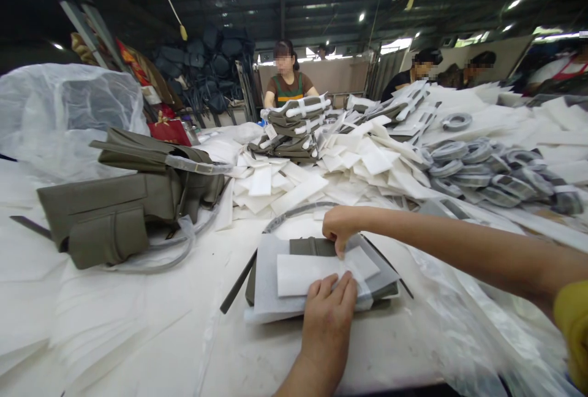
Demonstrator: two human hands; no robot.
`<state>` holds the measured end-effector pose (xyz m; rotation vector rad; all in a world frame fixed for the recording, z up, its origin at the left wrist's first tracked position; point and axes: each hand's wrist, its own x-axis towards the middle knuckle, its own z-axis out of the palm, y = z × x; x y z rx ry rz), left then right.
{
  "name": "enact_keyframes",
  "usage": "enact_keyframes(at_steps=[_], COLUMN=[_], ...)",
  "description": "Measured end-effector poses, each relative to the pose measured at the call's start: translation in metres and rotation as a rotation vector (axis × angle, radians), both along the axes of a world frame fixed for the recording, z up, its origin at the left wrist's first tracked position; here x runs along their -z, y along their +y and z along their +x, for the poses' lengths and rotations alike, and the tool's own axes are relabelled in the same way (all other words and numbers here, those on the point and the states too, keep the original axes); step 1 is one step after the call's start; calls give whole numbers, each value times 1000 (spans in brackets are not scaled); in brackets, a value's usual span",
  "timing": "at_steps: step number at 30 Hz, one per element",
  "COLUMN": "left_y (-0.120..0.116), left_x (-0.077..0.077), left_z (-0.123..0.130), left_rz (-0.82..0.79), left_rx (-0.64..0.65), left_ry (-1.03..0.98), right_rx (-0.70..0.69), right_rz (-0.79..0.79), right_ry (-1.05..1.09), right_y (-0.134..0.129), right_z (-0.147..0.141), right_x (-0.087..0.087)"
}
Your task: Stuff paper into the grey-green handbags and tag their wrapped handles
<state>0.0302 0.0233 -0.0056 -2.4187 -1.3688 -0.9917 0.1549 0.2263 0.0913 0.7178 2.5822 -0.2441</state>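
An olive bag (pixel 310 247) lies flat on the table in front of me, its handle wrapped in clear film and arching behind it. Thin white wrapping (pixel 271 268) covers part of the bag, and a white foam sheet (pixel 294 276) rests across the middle. My left hand (pixel 331 302) has its fingers laid on the foam sheet's right part. From the right, my right hand (pixel 342 225) reaches over the bag's back edge with curled fingers, thumb pointing down by a smaller foam piece (pixel 365 262). What it grips, if anything, is hidden.
More olive bags (pixel 114 201) sit at the left near a clear plastic bag (pixel 68 115). Behind are loose foam pieces (pixel 367 155), stacked bags (pixel 294 127) and, at right, wrapped grey coils (pixel 500 170). A person (pixel 289 81) is across the table, with others at the right.
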Motion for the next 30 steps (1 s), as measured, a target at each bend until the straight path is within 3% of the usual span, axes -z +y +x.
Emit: enact_keyframes(at_steps=[5, 9, 13, 16, 20, 30], left_y=[1, 0, -1, -1, -1, -4], left_x=[-3, -5, -2, 1, -1, -4], left_z=[0, -1, -1, -1, -1, 0], left_rz=[-5, 1, 33, 21, 10, 0], left_rx=[-2, -1, -2, 3, 13, 13], left_ry=[24, 41, 22, 26, 17, 16], right_rx=[132, 265, 351, 373, 424, 491], right_rz=[-78, -37, 36, -15, -75, 39], right_ry=[53, 110, 249, 304, 285, 153], right_y=[21, 28, 8, -16, -29, -55], right_z=[14, 28, 40, 45, 45, 29], right_x=[16, 10, 0, 5, 17, 28])
